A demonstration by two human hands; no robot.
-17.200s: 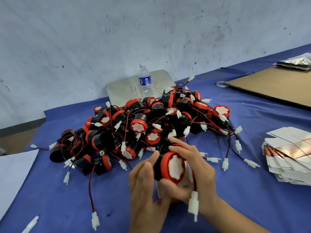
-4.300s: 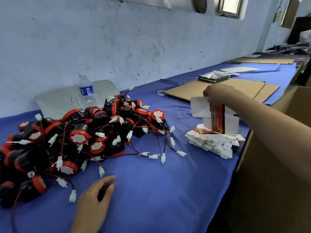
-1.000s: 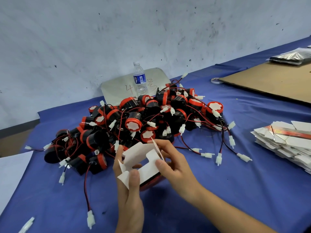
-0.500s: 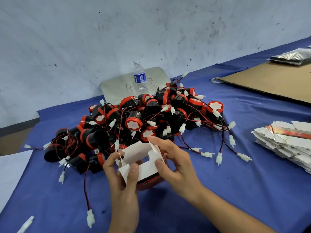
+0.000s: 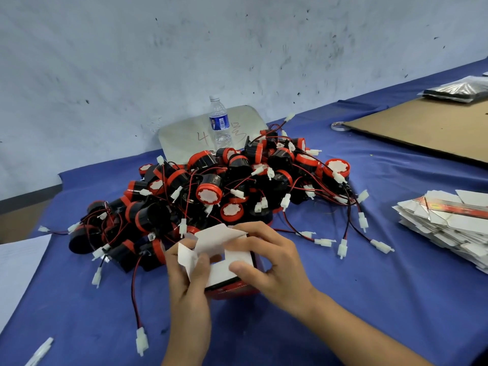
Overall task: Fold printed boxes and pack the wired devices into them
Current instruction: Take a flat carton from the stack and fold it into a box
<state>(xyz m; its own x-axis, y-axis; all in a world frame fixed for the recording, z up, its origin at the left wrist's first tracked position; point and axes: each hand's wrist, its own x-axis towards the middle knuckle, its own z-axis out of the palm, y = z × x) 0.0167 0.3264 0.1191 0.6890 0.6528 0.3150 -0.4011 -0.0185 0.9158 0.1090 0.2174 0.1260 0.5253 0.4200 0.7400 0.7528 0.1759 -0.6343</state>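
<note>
Lower centre of the frame, and both hands were on the printed box (image 5: 229, 269). It sat right between them, white flaps up, red printed side showing underneath, just in front of the pile of wired devices (image 5: 211, 186). The left hand (image 5: 188, 294) came up from the bottom edge and clamped the box's left side, thumb curled over a raised white flap. The right hand (image 5: 269, 262) reached in from the lower right, fingers curled over the far flap and thumb pressed down on the near white panel. So that was two closed grips on one box, which was half hidden under the fingers. Whether it rested on the blue cloth (image 5: 343, 299) could not be told.

The red-and-black pile filled the middle of the frame, its white connectors trailing out on red and black wires. At the right edge lay a stack of flat boxes (image 5: 449, 228), well apart from the hands. A water bottle (image 5: 219, 122) stood behind the pile, upper centre, and a cardboard sheet (image 5: 422, 128) lay at the upper right.
</note>
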